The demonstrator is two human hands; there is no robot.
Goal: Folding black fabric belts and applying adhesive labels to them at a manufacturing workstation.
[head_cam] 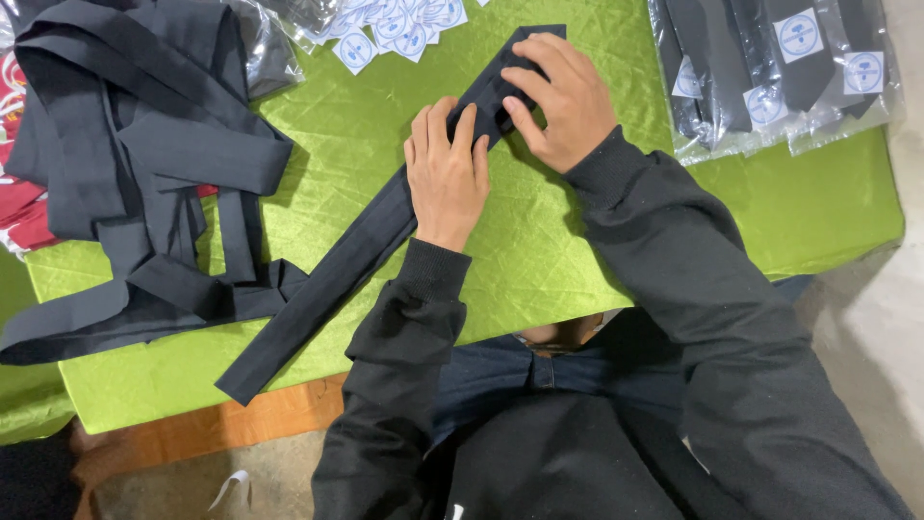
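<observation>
A long dark necktie (pixel 327 284) lies diagonally across the green cloth-covered table (pixel 539 260), its narrow end hanging over the near edge. My left hand (pixel 448 173) presses flat on the tie near its middle, fingers together. My right hand (pixel 563 96) rests on the tie's upper end, fingers curled on the fabric and thumb touching the fold next to my left fingertips. Both sleeves are black.
A heap of loose dark ties (pixel 144 144) fills the left of the table over red fabric (pixel 19 207). Round white-and-blue labels (pixel 390 29) lie at the top. Bagged ties in clear plastic (pixel 780 67) sit at the top right. Bare floor lies below.
</observation>
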